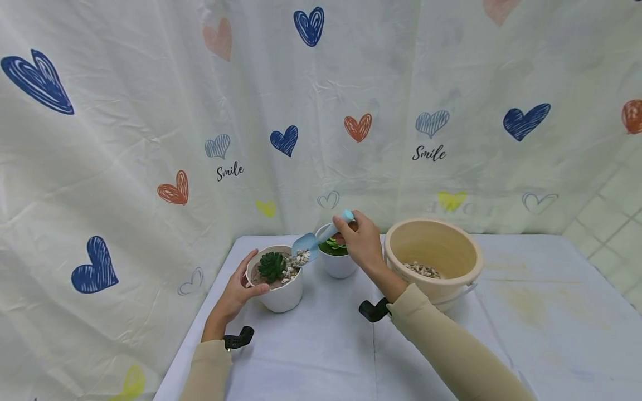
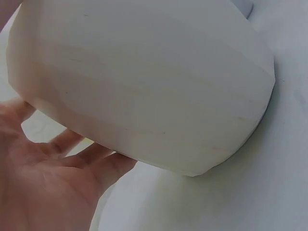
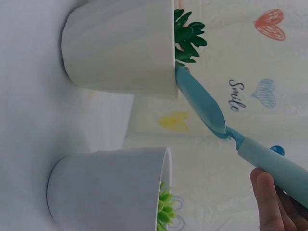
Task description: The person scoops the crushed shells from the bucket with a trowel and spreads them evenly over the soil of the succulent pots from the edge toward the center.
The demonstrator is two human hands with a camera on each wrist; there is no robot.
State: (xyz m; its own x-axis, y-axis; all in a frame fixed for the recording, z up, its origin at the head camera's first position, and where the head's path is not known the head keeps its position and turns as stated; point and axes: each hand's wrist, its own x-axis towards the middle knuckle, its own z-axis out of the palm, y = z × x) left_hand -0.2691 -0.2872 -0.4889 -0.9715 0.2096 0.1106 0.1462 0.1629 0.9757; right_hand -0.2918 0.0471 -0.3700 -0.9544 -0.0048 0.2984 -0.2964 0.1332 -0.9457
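Note:
My left hand (image 1: 239,291) grips the near-left side of a white flower pot (image 1: 283,298), thumb at the front and fingers round the outer wall. A dark green succulent (image 1: 271,266) stands in this pot, with pale pebbles on its right side. In my right hand (image 1: 363,242) is the handle of a light blue hand trowel (image 3: 202,103). The trowel's blade tilts down over the pot's right rim, with pebbles at its tip. In the left wrist view the pot's white wall (image 2: 144,86) fills most of the picture, and the left fingers lie along it.
A second white pot (image 3: 106,192) with a bright green succulent (image 3: 166,209) stands just behind and right. To the right is a large beige bucket (image 1: 433,245) with pebbles (image 1: 422,270) at its bottom. A heart-printed curtain (image 1: 321,94) hangs behind the white-covered table (image 1: 311,356).

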